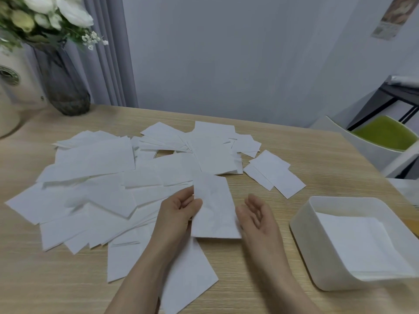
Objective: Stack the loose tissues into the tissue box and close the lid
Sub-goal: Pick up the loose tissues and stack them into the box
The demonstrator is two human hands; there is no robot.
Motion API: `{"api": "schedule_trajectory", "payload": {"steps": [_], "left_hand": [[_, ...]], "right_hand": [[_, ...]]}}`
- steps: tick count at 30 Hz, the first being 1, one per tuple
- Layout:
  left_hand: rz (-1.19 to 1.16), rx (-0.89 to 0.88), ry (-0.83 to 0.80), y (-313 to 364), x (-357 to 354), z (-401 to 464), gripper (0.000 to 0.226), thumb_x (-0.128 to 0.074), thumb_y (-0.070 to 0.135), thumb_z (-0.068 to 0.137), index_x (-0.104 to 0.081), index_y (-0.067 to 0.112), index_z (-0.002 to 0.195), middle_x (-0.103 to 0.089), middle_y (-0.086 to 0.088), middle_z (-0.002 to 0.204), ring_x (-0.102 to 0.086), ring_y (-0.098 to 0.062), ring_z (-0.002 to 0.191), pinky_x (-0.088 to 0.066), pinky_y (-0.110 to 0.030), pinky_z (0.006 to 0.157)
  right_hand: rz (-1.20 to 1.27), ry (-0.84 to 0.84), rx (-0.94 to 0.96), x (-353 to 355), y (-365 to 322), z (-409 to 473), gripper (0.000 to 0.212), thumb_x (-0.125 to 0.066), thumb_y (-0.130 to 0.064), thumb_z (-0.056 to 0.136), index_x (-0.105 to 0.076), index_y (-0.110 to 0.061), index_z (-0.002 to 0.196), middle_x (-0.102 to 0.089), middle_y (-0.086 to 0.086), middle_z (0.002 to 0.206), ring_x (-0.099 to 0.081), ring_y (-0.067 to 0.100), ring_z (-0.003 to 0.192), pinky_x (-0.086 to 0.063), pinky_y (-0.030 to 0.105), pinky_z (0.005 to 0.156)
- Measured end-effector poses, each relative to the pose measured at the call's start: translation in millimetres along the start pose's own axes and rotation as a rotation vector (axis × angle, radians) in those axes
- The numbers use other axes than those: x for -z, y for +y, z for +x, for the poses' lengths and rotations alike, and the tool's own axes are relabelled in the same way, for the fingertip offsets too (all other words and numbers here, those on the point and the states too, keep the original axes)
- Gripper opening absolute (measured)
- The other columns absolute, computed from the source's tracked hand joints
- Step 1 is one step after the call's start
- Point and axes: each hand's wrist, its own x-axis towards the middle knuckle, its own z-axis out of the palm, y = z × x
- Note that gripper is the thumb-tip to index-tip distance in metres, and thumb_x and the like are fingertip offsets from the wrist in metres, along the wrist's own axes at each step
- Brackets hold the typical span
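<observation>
Several loose white tissues (95, 177) lie scattered over the wooden table (283, 257). One folded tissue (215, 209) stands between my hands. My left hand (179, 214) pinches its left edge between thumb and curled fingers. My right hand (256, 214) is beside its right edge, palm turned inward, fingers relaxed and touching the tissue's lower right side. The white tissue box (303, 225) stands open at the right, with flat tissues (353, 241) lying inside it. No lid shows.
A dark glass vase (63, 82) with white flowers stands at the table's back left, next to a cream-coloured appliance (11, 91). A white chair with a green cushion (385, 134) is at the right beyond the table edge.
</observation>
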Motion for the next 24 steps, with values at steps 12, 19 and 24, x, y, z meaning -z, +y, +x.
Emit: {"api": "schedule_trajectory", "payload": {"steps": [12,19,24], "left_hand": [[0.096,-0.029,0.074,-2,-2,-3,0.022,-0.057,0.003,0.095,-0.07,0.018,0.104,-0.077,-0.003,0.091,-0.073,-0.023,0.087,-0.055,-0.038,0.079],[0.093,-0.006,0.154,-3,3,3,0.02,-0.057,0.003,0.094,-0.072,0.017,0.097,-0.077,-0.004,0.091,-0.071,-0.03,0.092,-0.054,-0.045,0.085],[0.111,0.005,0.155,-4,2,5,0.017,-0.058,0.005,0.094,-0.072,0.014,0.091,-0.073,-0.016,0.095,-0.066,-0.042,0.096,-0.05,-0.057,0.09]], "right_hand": [[0.068,-0.076,-0.103,-24,-15,16,0.011,-0.062,-0.006,0.09,-0.072,-0.01,0.092,-0.076,0.007,0.087,-0.072,0.025,0.086,-0.057,0.035,0.077],[-0.969,0.144,0.129,15,7,85,0.044,-0.041,-0.044,0.099,-0.046,-0.025,0.14,-0.016,0.007,0.16,-0.004,0.02,0.147,-0.012,0.039,0.117],[-1.15,0.091,-0.08,20,14,110,0.05,-0.021,-0.049,0.101,-0.026,-0.037,0.149,0.002,0.012,0.162,0.007,0.028,0.148,0.004,0.048,0.117]]}}
